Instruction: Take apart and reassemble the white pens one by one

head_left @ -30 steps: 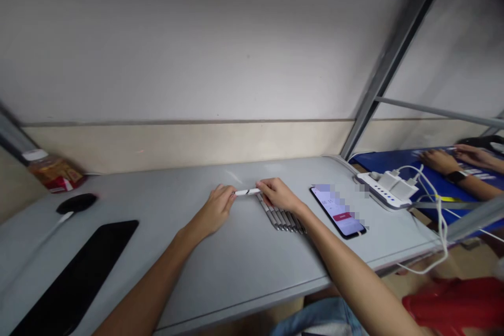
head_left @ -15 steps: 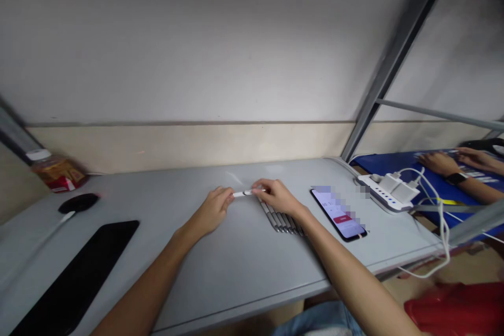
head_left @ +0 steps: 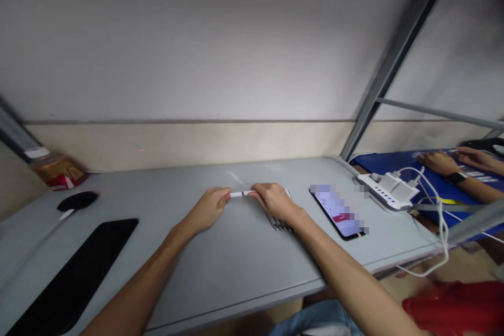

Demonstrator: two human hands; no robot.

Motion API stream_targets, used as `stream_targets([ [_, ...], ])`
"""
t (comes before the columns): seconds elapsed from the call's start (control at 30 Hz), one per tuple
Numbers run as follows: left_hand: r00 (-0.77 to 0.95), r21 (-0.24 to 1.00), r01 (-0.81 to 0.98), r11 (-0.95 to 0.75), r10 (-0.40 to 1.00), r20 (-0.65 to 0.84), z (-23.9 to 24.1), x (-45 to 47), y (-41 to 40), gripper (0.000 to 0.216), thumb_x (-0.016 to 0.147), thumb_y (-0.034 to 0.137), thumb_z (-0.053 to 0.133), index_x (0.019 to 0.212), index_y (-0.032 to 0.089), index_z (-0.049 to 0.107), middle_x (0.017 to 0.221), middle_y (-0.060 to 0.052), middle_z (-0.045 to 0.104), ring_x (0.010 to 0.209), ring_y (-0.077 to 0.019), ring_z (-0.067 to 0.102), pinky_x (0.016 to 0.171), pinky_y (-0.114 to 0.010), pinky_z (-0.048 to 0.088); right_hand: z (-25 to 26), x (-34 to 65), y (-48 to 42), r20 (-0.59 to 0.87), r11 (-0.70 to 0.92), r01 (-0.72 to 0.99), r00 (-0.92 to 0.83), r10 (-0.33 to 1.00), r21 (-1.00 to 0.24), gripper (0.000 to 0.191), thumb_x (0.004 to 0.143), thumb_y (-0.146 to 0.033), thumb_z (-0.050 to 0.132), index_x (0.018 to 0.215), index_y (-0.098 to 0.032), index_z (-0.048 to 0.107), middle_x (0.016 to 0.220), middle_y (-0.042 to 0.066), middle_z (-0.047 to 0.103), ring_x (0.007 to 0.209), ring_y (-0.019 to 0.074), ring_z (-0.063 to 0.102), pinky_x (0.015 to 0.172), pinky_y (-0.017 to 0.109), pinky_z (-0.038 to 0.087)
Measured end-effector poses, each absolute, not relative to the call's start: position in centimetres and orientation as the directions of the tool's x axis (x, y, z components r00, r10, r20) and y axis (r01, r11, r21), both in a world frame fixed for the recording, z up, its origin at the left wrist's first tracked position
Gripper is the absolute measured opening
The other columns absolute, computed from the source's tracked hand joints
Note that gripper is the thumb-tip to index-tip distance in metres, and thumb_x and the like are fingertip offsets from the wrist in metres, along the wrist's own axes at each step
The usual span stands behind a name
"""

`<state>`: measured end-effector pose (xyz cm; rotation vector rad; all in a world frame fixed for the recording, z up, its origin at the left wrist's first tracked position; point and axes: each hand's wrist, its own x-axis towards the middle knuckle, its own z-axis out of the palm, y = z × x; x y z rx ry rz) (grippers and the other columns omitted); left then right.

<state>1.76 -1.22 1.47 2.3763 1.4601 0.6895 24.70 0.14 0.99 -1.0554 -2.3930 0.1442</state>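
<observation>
Right hand (head_left: 273, 200) now closer to left hand (head_left: 208, 209); both pinch 1 slim white pen (head_left: 241, 194) by its ends, bracing it level above the middle of the grey table (head_left: 220, 262).

Left hand (head_left: 207, 210) and right hand (head_left: 273, 201) pinch a white pen (head_left: 241, 193) between them; grey pens (head_left: 280, 223) lie under the right wrist.

Brightness: dim, flat indoor light; wall (head_left: 197, 37) palest at centre, corners darkened.
Shadows: faint, soft-edged, beneath the forearms on the surface (head_left: 236, 265).
Glare: phone screen (head_left: 338, 213) glows; part pixelated.
Distortion: wide-angle; metal post (head_left: 394, 58) leans, surface edge bows.
Focus: white pen (head_left: 241, 193) between left hand (head_left: 208, 210) and right hand (head_left: 273, 201) fairly sharp; bottle (head_left: 55, 170) and red object (head_left: 452, 310) smeared.
</observation>
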Motion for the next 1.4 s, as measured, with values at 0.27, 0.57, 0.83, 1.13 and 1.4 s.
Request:
stream_targets([
  [0.27,0.411,0.343,0.779,-0.526,0.840,0.355,0.4,1.5,-0.7,0.021,0.086,0.014,0.035,0.076,0.021,0.052,0.074,-0.002,0.058,0.073,-0.0180,0.052,0.073,-0.032,0.039,0.6,24.4,0.4,0.383,0.596,0.577,-0.458,0.802,-0.559,0.033,0.096,-0.042,0.045,0.087,-0.017,0.066,0.069,0.005,0.064,0.062,0.0146,0.053,0.060,0.025,0.035],
  [0.57,0.440,0.439,0.708,-0.553,0.832,0.340,1.4,2.6,-1.7,0.033,0.098,0.039,0.030,0.094,0.022,0.059,0.090,-0.002,0.064,0.085,-0.0182,0.058,0.084,-0.033,0.040,1.0,23.8,1.3,0.127,-0.020,-0.461,-0.286,0.950,-0.887,0.033,0.084,-0.049,0.059,0.102,-0.021,0.057,0.082,0.001,0.059,0.073,0.0139,0.057,0.065,0.026,0.048],
  [0.83,0.396,0.336,0.806,-0.488,0.865,0.307,1.0,2.0,-1.2,0.040,0.099,0.040,0.024,0.084,0.021,0.055,0.083,-0.001,0.062,0.084,-0.0186,0.055,0.083,-0.035,0.036,1.6,25.1,1.4,0.108,-0.247,-0.723,-0.405,0.908,-0.645,0.028,0.090,-0.037,0.058,0.114,-0.036,0.045,0.059,-0.009,0.027,0.042,0.0062,0.015,0.037,0.015,0.010],
  [1.13,0.282,0.231,0.905,-0.358,0.910,0.305,0.4,0.5,-0.1,0.021,0.091,0.032,0.040,0.087,0.021,0.057,0.085,-0.003,0.064,0.083,-0.0199,0.057,0.076,-0.032,0.037,2.0,25.8,1.4,0.172,-0.301,-0.802,-0.441,0.881,-0.516,0.012,0.092,-0.031,0.056,0.102,-0.032,0.049,0.058,-0.009,0.026,0.042,0.0054,0.015,0.038,0.015,0.006],
  [1.4,0.114,0.146,0.973,-0.179,0.922,0.371,0.3,-2.5,1.0,0.030,0.073,0.005,0.041,0.094,0.018,0.058,0.096,-0.008,0.060,0.093,-0.0226,0.056,0.079,-0.033,0.042,1.9,25.8,1.5,0.161,-0.293,-0.799,-0.431,0.888,-0.525,0.014,0.091,-0.030,0.057,0.102,-0.031,0.050,0.058,-0.009,0.026,0.042,0.0054,0.014,0.037,0.016,0.006],
])
